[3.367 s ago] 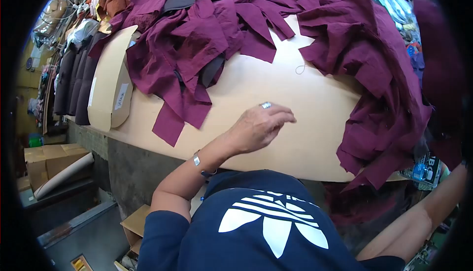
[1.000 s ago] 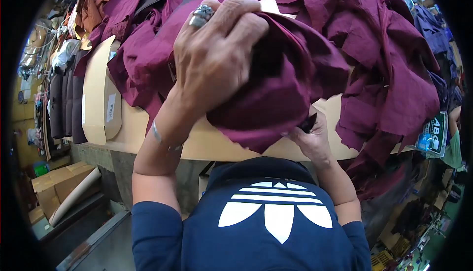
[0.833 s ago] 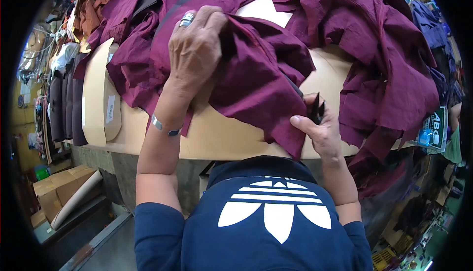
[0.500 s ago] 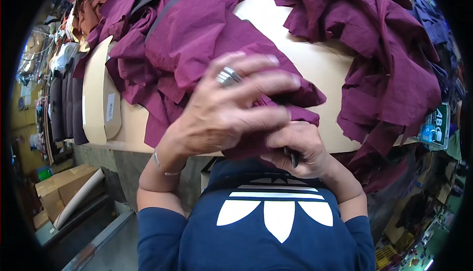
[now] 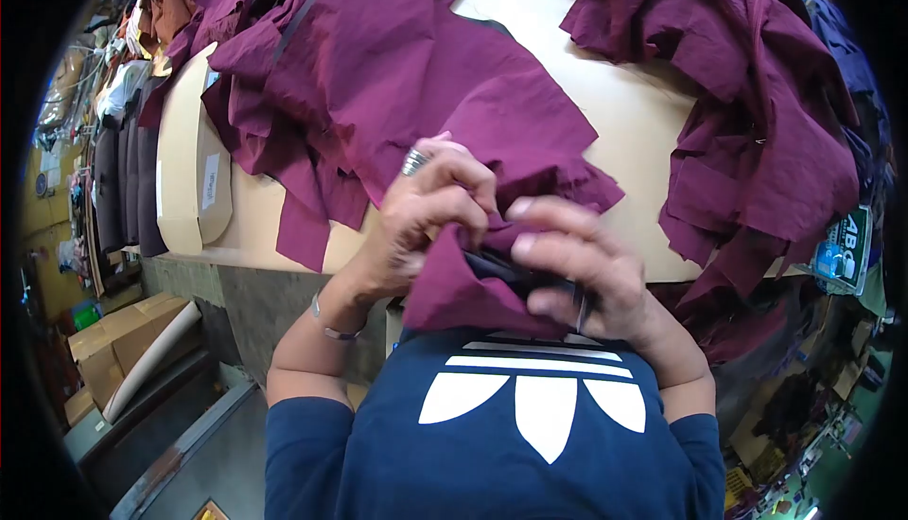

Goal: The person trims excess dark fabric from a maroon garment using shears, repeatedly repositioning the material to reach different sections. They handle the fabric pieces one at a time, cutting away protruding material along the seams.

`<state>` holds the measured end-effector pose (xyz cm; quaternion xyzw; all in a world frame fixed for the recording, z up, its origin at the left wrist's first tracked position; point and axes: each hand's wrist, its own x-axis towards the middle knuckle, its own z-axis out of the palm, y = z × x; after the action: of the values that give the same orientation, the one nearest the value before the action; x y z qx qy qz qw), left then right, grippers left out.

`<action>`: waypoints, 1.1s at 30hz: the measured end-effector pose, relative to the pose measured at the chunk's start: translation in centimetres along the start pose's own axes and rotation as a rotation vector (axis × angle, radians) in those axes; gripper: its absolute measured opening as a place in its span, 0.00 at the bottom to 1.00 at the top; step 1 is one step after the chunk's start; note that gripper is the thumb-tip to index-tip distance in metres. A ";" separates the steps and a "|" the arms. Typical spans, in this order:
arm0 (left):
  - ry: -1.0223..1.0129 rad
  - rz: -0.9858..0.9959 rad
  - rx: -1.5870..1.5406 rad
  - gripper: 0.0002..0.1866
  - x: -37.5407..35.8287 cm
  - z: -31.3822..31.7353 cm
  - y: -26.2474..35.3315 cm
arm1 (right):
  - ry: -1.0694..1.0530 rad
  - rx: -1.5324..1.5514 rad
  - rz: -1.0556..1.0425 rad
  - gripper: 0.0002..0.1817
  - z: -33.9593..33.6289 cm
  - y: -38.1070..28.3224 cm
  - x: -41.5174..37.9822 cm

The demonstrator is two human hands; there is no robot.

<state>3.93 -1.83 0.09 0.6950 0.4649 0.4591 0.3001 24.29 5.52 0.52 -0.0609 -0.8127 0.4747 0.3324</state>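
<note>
In the head view, my left hand (image 5: pixel 421 212), with a ring and a bracelet, pinches a folded edge of a maroon fabric piece (image 5: pixel 473 298) just above my shirt. Beside it my right hand (image 5: pixel 605 264) is blurred, its fingers curved over the same cloth. A small dark tool (image 5: pixel 581 307) sticks out from the right palm, its kind too smeared to tell. Between both hands the cloth is folded open, showing a dark inner layer (image 5: pixel 506 272). The maroon cloth stretches beyond my hands onto the table (image 5: pixel 629 151).
More maroon cloth (image 5: pixel 747 132) is heaped on the table's right side. A folded cardboard piece (image 5: pixel 184 170) stands at the left, near dark rolled cloth (image 5: pixel 113 179). Rust-brown fabric (image 5: pixel 180 0) lies at the far left. Below the table edge are a cardboard box (image 5: pixel 123 345) and a tube (image 5: pixel 151 359).
My left hand has drawn back from over the cloth and now pinches its edge. My right hand has opened somewhat and risen. The cloth between them has been turned, exposing the dark layer.
</note>
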 end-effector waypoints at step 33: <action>0.214 -0.423 -0.585 0.25 -3.9 -0.6 5.1 | 0.159 0.084 0.214 0.10 -3.4 -1.7 3.2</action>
<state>4.69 -7.44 3.18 0.4169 0.4761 0.5703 0.5237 24.21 8.43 4.52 -0.1709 -0.7521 0.5345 0.3457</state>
